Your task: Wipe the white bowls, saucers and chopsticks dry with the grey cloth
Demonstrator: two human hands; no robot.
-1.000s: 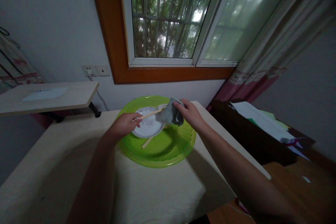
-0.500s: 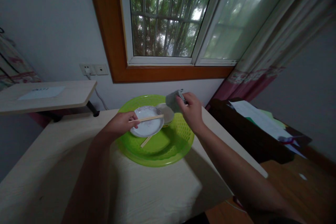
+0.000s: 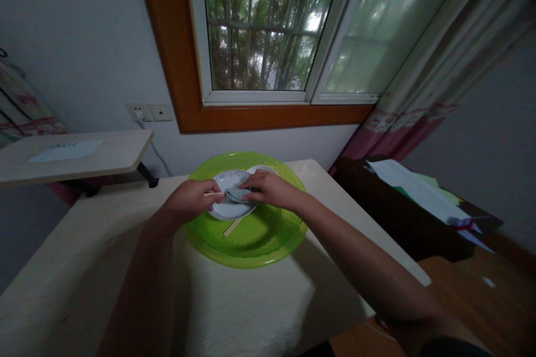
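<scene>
My left hand (image 3: 195, 199) is closed around one end of the chopsticks (image 3: 213, 194), above the left side of a white plate (image 3: 228, 212). In my right hand (image 3: 270, 187) is a folded grey-green cloth (image 3: 237, 195), pressed around the chopsticks over the plate. The cloth and fingers hide most of their length. Below is a wide green plastic basin (image 3: 251, 259). A white bowl (image 3: 263, 168) shows partly behind my right hand. Another pair of chopsticks (image 3: 232, 227) lies in the basin, its far end hidden by the plate.
The basin stands on a pale wooden table (image 3: 234, 307) beneath a window (image 3: 272, 39). A raised shelf (image 3: 117, 150) with a paper label is at the left. To the right, papers (image 3: 419, 195) lie on a dark wooden piece of furniture (image 3: 402, 223).
My right hand has moved left and down, bringing the cloth from beside the bowl onto the chopsticks. My left hand has stayed nearly in place.
</scene>
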